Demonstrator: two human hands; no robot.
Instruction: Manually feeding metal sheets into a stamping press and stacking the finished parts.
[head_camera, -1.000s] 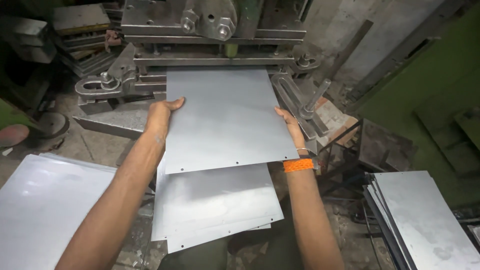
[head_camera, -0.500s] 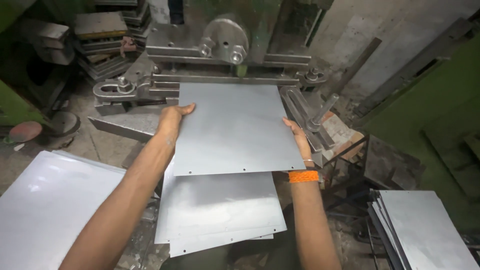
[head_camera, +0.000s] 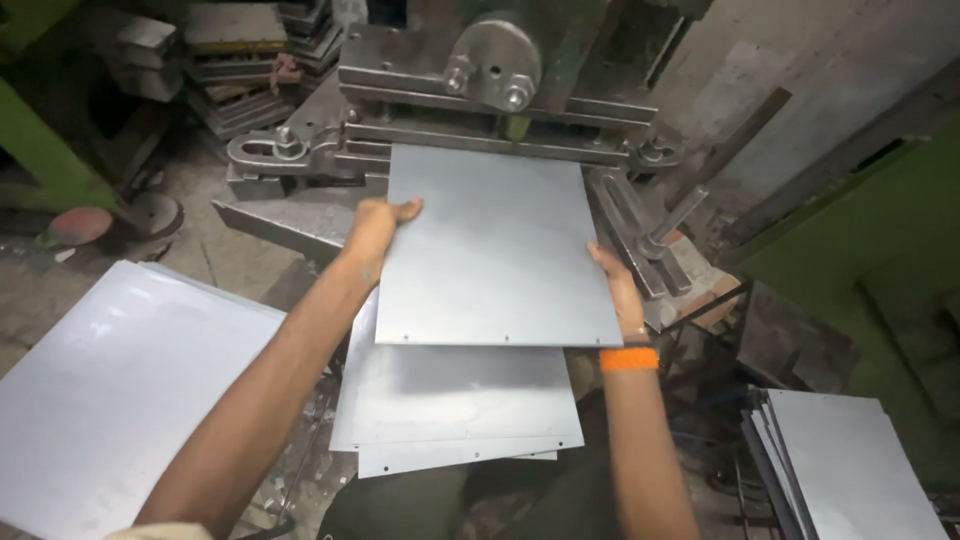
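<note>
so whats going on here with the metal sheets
A person holds a flat grey metal sheet by its two side edges, left hand on the left edge, right hand on the right, its far edge at the slot of a heavy steel press. More sheets lie under it nearer the person. One stack sits to the left, another stack to the right.

Flat grey metal sheet (head_camera: 495, 250), small edge holes

A stack of grey sheets (head_camera: 860, 465) lies at right, a large pale sheet (head_camera: 120, 390) at left.
</note>
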